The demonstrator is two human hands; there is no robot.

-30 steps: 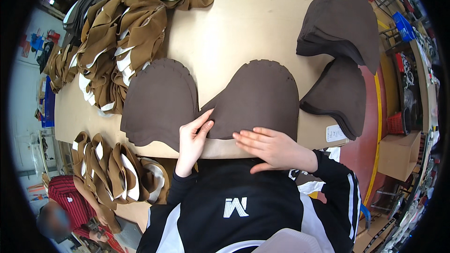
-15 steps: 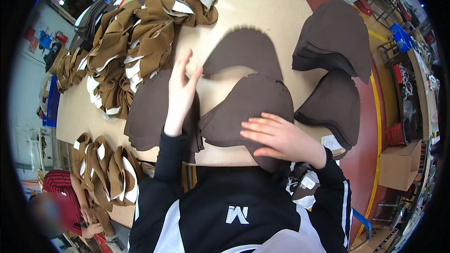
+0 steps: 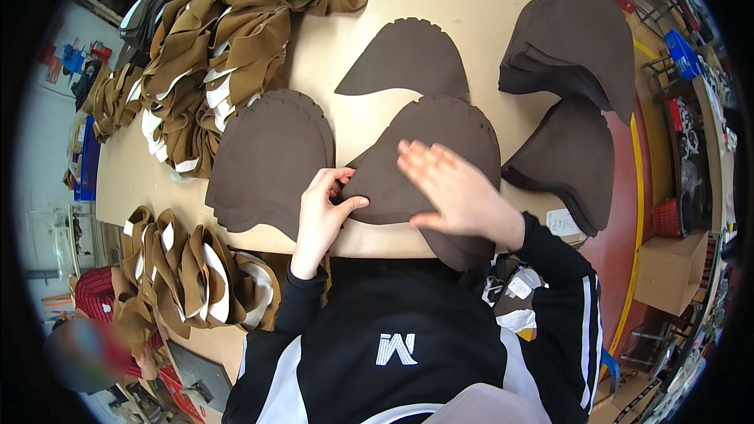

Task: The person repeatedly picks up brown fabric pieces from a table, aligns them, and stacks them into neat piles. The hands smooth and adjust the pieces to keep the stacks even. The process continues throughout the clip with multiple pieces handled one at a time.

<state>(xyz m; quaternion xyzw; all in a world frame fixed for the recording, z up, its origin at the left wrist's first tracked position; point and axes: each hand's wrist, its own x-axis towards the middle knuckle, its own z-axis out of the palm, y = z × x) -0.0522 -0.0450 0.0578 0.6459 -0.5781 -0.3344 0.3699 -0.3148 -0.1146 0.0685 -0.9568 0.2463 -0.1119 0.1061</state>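
In front of me on the table [image 3: 377, 242], a dark brown cut piece [image 3: 440, 129] with a rounded, notched top edge lies flat. At its left corner, my left hand [image 3: 323, 208] has its fingers and thumb closed about the edge. My right hand [image 3: 459, 188] is over the piece's middle, fingers stretched out and slightly blurred, holding nothing. To the left is a stack of similar brown pieces [image 3: 267, 157], its layers slightly fanned. Beyond the middle piece lies another brown piece [image 3: 408, 59]. One more brown flap [image 3: 459, 247] hangs at the table's near edge below my right hand.
Two thick stacks of brown pieces, the far one [image 3: 577, 39] and the near one [image 3: 569, 157], stand at the right edge. Tan folded pieces with white backing [image 3: 228, 55] heap up at the far left; more tan pieces [image 3: 188, 275] sit nearer. A co-worker's red sleeve [image 3: 96, 292] shows lower left.
My left hand has come down from above the left stack to the middle piece's corner and closed there. My right hand has moved up and slightly left over that piece.
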